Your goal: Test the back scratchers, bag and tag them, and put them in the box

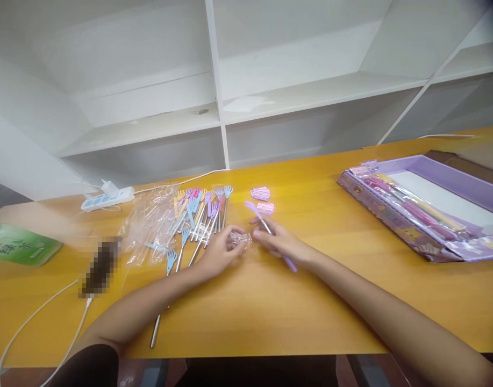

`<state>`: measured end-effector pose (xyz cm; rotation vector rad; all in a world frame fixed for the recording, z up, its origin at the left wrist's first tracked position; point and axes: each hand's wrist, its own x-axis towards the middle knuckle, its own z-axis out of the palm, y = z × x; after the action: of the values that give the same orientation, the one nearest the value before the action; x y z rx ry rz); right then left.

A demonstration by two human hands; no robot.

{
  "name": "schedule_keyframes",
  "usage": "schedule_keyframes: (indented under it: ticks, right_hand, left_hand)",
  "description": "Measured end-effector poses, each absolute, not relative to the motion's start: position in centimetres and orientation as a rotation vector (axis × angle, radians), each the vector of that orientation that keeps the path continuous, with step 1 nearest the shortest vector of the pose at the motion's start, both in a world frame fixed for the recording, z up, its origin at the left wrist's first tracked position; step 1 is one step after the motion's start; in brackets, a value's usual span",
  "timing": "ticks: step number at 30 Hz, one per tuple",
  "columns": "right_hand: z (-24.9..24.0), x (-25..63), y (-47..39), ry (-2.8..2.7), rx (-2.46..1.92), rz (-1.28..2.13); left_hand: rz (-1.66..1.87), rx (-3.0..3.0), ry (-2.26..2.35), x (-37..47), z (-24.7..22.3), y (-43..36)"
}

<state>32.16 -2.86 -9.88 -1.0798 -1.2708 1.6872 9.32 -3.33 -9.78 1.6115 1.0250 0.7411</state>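
My left hand (224,251) is closed on a crumpled clear plastic bag (242,240) over the middle of the table. In my right hand (280,242) is a purple back scratcher (265,223), held at a slant with its head away from me. Several back scratchers (198,209) with blue, yellow, pink and purple heads and metal rods lie in a pile beyond and left of my left hand. Clear plastic bags (149,220) lie beside the pile. Two small groups of pink cards (265,208) rest just beyond my right hand.
On the right, a purple box (395,228) holds wrapped back scratchers. A white power strip (108,199), a green package (24,245) and a pixelated dark object (101,269) with a white cable are on the left. White shelves (222,107) stand behind the table (246,322).
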Motion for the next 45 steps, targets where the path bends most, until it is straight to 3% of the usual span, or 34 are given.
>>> schedule_keyframes:
  ticks: [4,18,29,35,45]
  right_hand:
    - [-10.0,30.5,-4.2,-1.401,-1.09,1.676]
    - [-11.5,29.5,-4.1,-1.082,-1.036,1.553]
    - [-12.1,29.3,-4.1,-1.027,-0.96,1.643]
    - [-11.2,30.4,-3.8,-1.032,-0.857,1.625]
    - [-11.0,30.8,-3.8,-1.088,-0.74,1.726]
  left_hand:
    - [0.821,1.577,1.048,9.3,-9.4,-3.1]
    - [0.798,1.525,0.867,9.3,-10.4,-3.2]
    - [0.818,1.511,0.725,9.5,-10.9,-3.7]
    - [0.713,1.769,0.657,8.6,-9.7,-3.4]
    - [0.934,1.261,0.667,8.7,-9.4,-2.1]
